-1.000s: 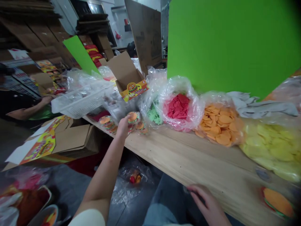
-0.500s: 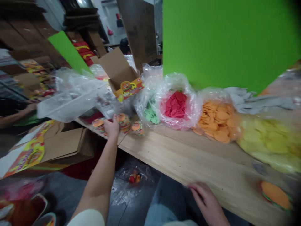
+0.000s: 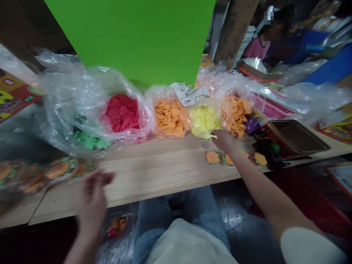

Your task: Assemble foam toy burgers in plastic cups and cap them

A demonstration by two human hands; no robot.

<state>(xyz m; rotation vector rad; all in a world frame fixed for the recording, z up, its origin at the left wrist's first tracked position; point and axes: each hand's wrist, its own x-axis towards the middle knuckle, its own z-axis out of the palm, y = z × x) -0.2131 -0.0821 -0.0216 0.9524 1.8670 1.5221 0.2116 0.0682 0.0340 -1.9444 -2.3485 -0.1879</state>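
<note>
My right hand (image 3: 224, 141) reaches across the wooden table (image 3: 154, 176) to the foot of the bag of yellow foam discs (image 3: 204, 121); its fingers are turned away from me and hidden. Small assembled foam burgers (image 3: 212, 157) lie on the table just beside that wrist. My left hand (image 3: 92, 196) hovers over the table's front edge, smeared by motion, with nothing visible in it. To its left lie wrapped burger stacks (image 3: 59, 170).
Plastic bags along the back hold green (image 3: 88, 141), red (image 3: 122, 112) and orange discs (image 3: 170, 119), with another orange bag (image 3: 235, 112) further right. A green board (image 3: 132, 36) stands behind them. A brown tray (image 3: 297, 137) sits at right. Another person (image 3: 277, 33) works at the far right.
The view has swung right. My left hand has left the burger stacks and come back toward me. My right hand has gone from the table's edge out to the yellow bag.
</note>
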